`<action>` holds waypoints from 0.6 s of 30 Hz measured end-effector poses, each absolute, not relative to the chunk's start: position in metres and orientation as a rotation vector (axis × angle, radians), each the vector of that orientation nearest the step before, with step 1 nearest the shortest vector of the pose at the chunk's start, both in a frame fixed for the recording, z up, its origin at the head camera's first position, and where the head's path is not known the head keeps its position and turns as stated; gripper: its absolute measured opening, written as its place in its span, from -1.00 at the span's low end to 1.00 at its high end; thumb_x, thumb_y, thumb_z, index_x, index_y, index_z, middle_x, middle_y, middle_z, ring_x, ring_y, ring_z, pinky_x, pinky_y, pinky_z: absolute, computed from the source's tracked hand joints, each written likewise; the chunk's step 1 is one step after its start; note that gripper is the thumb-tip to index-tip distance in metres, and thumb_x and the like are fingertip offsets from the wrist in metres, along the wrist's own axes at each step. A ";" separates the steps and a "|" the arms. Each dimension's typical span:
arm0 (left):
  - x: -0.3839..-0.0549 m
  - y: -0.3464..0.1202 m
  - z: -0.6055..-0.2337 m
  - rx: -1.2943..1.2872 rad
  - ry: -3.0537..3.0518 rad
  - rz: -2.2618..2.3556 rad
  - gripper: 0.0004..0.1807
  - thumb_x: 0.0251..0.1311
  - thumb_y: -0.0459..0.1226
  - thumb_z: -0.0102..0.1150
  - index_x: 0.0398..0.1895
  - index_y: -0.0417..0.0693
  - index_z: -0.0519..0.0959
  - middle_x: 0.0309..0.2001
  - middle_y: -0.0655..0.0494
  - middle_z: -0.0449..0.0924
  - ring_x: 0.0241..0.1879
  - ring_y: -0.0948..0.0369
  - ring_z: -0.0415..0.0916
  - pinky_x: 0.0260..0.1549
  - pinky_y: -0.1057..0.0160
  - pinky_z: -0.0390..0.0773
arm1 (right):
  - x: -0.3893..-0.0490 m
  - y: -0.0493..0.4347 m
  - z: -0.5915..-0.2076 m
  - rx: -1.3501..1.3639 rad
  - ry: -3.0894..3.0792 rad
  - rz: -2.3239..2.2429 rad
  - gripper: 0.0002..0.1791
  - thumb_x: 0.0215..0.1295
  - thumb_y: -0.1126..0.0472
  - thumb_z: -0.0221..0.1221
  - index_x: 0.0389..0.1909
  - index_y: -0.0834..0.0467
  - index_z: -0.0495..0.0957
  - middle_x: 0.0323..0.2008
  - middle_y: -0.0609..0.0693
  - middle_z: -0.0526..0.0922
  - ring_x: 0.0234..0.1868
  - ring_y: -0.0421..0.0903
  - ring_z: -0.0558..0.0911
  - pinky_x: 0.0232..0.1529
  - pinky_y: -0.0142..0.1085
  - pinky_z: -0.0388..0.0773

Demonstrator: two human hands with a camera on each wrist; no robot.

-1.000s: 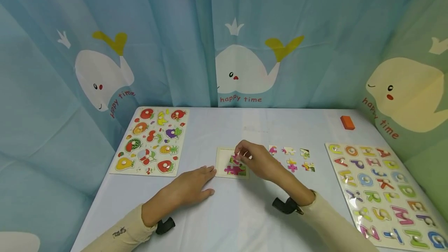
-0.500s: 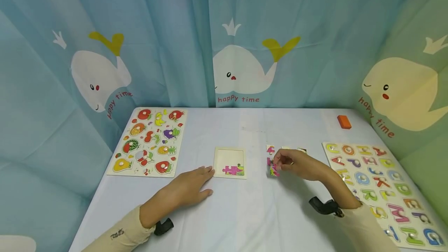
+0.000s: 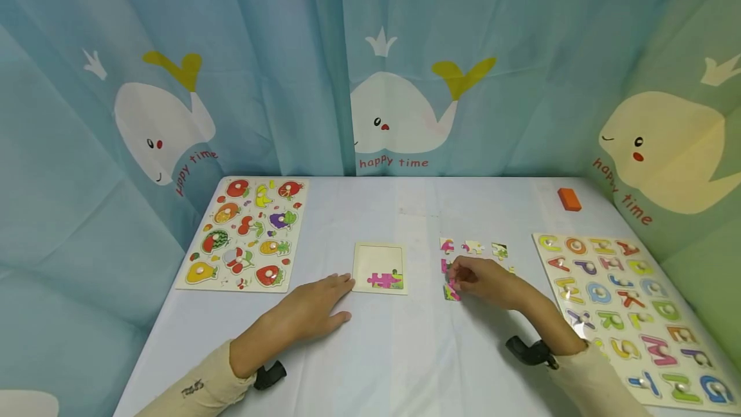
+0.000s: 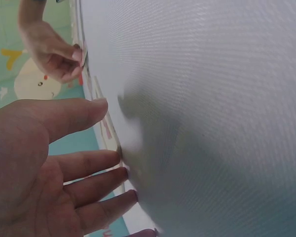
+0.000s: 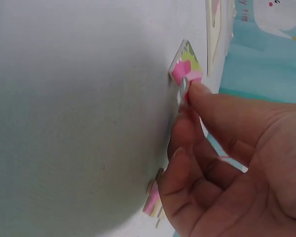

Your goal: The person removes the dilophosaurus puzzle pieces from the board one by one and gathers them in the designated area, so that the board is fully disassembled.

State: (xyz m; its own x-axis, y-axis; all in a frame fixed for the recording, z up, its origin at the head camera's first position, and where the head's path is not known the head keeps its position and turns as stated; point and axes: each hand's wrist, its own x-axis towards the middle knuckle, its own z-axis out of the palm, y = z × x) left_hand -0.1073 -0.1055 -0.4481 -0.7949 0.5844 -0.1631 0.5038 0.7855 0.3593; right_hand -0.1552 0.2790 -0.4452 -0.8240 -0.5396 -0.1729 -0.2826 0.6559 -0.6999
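My right hand (image 3: 489, 280) pinches a small pink and green jigsaw piece (image 3: 451, 293) between thumb and index finger. In the right wrist view that piece (image 5: 187, 61) stands tilted close to the table, its knob at the fingertips. My left hand (image 3: 315, 307) lies with fingers extended, fingertips right at the left edge of a square puzzle tray (image 3: 379, 245). Joined pink and green pieces (image 3: 386, 280) sit in the tray's lower right corner. Several loose jigsaw pieces (image 3: 473, 247) lie beyond my right hand, which partly hides some of them.
A fruit peg board (image 3: 240, 237) is at the left, and a letter peg board (image 3: 631, 314) at the right. An orange block (image 3: 570, 199) lies at the back right. A blue whale-print curtain (image 3: 278, 82) surrounds the table's back and sides.
My right hand has carried a jigsaw piece from over the tray rightward to the loose pieces, then lowered it slightly toward me. The left hand has stayed at the tray's edge.
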 end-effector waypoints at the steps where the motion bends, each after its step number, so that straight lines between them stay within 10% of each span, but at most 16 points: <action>1: -0.107 -0.105 -0.448 0.844 2.711 0.436 -0.32 0.46 -0.08 0.27 0.53 -0.21 0.41 0.53 -0.09 0.40 0.53 -0.06 0.34 0.46 -0.06 0.39 | -0.154 0.278 -0.445 -0.643 2.528 -0.956 -0.93 0.46 0.33 0.28 -0.14 0.15 0.58 -0.25 -0.10 0.65 -0.20 -0.24 0.56 -0.18 -0.39 0.55; 18: -0.108 -0.105 -0.449 0.841 2.711 0.435 -0.32 0.46 -0.08 0.27 0.53 -0.20 0.41 0.54 -0.08 0.39 0.53 -0.06 0.34 0.46 -0.06 0.39 | -0.143 0.233 -0.438 -0.582 2.786 -0.792 -0.78 0.34 0.43 0.32 -0.05 0.25 0.58 -0.15 0.04 0.64 -0.15 -0.05 0.60 -0.09 -0.12 0.63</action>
